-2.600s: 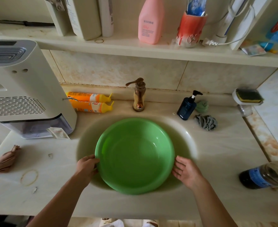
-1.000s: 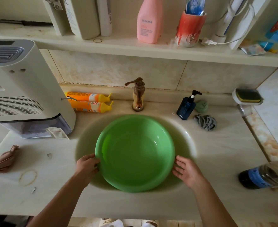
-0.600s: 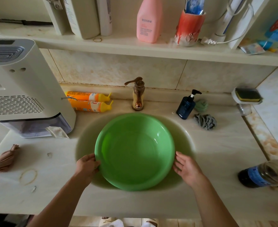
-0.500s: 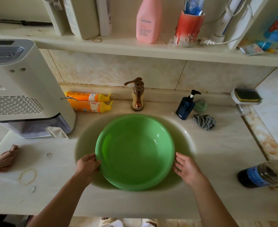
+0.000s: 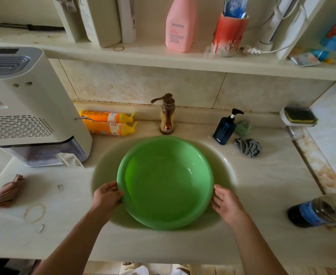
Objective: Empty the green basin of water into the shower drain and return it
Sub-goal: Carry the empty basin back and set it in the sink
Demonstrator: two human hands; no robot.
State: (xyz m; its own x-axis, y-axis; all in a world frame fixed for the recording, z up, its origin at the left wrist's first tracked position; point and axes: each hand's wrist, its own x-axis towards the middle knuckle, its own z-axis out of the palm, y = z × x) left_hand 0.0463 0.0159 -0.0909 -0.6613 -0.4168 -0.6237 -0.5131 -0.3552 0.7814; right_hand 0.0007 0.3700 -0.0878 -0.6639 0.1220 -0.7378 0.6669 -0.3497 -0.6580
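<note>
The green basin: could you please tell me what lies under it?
The green basin sits in the pale sink bowl, whose wall shows around it. The sink bottom and drain are covered. Both hands, left and right, touch its rim.

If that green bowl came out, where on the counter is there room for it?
Bare counter lies right of the sink, between the grey scrubber and the dark bottle. The left side by the white appliance is crowded.
</note>
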